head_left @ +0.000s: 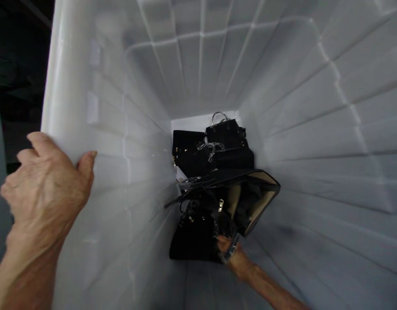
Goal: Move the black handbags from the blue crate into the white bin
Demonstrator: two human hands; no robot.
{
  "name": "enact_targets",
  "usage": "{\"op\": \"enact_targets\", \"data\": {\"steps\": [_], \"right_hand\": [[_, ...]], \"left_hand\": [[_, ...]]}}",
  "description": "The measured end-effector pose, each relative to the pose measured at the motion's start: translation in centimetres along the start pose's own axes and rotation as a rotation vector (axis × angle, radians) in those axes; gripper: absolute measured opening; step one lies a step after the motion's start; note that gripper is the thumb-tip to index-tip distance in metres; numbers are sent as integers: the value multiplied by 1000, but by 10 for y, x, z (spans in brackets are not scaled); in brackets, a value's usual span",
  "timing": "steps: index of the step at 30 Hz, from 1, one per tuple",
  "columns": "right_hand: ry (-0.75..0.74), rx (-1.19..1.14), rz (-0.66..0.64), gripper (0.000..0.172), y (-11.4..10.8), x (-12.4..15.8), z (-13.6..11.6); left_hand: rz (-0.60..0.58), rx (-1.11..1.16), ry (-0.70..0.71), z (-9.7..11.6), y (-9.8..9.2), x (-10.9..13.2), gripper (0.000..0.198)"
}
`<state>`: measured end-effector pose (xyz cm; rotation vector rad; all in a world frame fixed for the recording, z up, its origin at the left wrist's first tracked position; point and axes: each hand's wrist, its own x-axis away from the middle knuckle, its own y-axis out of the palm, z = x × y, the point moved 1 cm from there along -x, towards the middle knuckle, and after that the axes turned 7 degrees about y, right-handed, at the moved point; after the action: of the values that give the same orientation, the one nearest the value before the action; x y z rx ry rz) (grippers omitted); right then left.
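Note:
My left hand (48, 183) is closed over the rim of a deep white plastic bin (136, 142), its thumb on the inner wall and its fingers over the outside. Far down inside, my right hand (229, 249) is closed on part of a black handbag (220, 181). That bag gapes toward the right and shows a beige lining and a gold-coloured clasp. Just left of my right hand lies another black handbag (193, 239). Bag parts hide some of my right fingers, and something shiny and clear lies across the wrist.
More black handbags (226, 135) lie at the far end of the bin floor, some with handles in clear wrapping. High ribbed walls (330, 142) enclose them on all sides. Beyond the left rim it is dark.

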<state>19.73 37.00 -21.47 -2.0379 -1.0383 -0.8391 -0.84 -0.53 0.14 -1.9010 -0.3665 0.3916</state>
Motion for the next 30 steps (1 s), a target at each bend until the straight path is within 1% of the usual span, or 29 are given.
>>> {"op": "enact_targets", "data": {"steps": [2,3,4,6,8,9,11,13,14,15,16,18,19,20,21,22,24,25,26,27,28,29,30], "right_hand": [[-91,-103,25,12,-22,16,-19],[-115,-170,35,12,-38,22,-30],[-105,-236,65,14,-56,28,-43],[1,-288,135,22,-97,40,-67],[92,-337,185,28,-134,56,-90],[116,-354,194,30,-149,67,-102],[119,-379,168,33,-169,91,-122],[104,-415,104,36,-178,118,-138],[110,-447,56,37,-179,130,-143],[151,-490,-13,36,-179,142,-145],[220,-534,-120,35,-177,153,-145],[377,-615,-373,31,-173,169,-140],[434,-649,-479,28,-170,173,-136],[450,-680,-563,25,-167,173,-132],[420,-706,-609,24,-162,168,-128],[365,-738,-607,22,-156,159,-126],[288,-827,-507,18,-137,130,-121],[290,-881,-419,17,-125,112,-119],[339,-924,-329,14,-112,94,-117],[414,-947,-273,11,-99,78,-115],[493,-984,-261,9,-87,64,-113],[560,-1022,-277,10,-76,53,-111],[602,-1072,-323,13,-69,46,-110]], "left_hand": [[-64,-43,24,8,-11,-1,83],[-78,-49,26,10,-14,-1,85],[-81,-44,21,12,-16,-1,88],[-83,-33,10,13,-18,0,94],[-89,-3,2,12,-18,0,91],[-96,14,1,11,-18,0,90],[-96,47,1,10,-20,-3,88],[-103,72,-22,12,-26,-2,90],[-89,80,-7,15,-31,2,90],[-59,101,42,21,-37,9,87],[-22,134,124,29,-43,21,82],[38,259,348,51,-51,55,66],[4,350,436,63,-51,76,60],[-60,451,475,76,-46,99,56],[-177,538,452,88,-37,122,56],[-322,621,356,99,-23,145,58],[-652,828,107,119,13,187,63],[-813,965,-22,128,33,204,63],[-948,1091,-91,136,51,218,61],[-1069,1157,-60,142,68,229,58],[-1166,1154,0,147,83,237,56],[-1222,1105,72,150,96,241,54],[-1237,1020,127,150,107,242,51]]}}
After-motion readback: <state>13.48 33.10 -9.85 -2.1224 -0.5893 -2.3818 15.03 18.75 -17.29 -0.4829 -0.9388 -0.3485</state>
